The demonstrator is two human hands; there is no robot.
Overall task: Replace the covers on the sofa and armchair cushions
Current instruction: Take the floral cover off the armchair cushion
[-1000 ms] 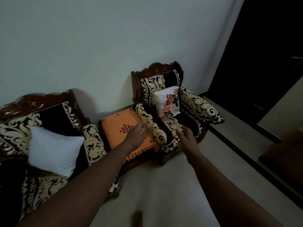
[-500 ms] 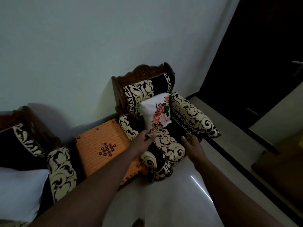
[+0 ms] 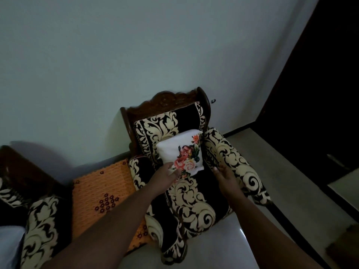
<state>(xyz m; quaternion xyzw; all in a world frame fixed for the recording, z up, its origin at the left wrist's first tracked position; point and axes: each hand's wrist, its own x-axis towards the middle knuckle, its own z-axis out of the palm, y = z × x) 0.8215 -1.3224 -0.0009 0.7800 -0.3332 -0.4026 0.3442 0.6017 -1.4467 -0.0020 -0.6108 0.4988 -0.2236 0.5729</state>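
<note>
A white cushion with a floral print (image 3: 180, 150) leans against the back of a black-and-cream patterned armchair (image 3: 194, 195) with a carved wooden top. My left hand (image 3: 165, 176) reaches to the cushion's lower left corner, fingertips touching it, fingers apart. My right hand (image 3: 225, 176) hovers open just right of the cushion, beside the armchair's right armrest, holding nothing. A matching sofa (image 3: 38, 226) shows at the left edge, with part of a plain white cushion (image 3: 9, 243) at the bottom left.
An orange-covered side table (image 3: 101, 193) stands between sofa and armchair. A pale wall rises behind. A dark doorway (image 3: 314, 98) opens at the right. Pale floor (image 3: 291, 181) lies right of and in front of the armchair.
The view has moved toward the armchair, and the sofa slid out to the left. Both hands advanced from the seat's front edge up to the floral cushion.
</note>
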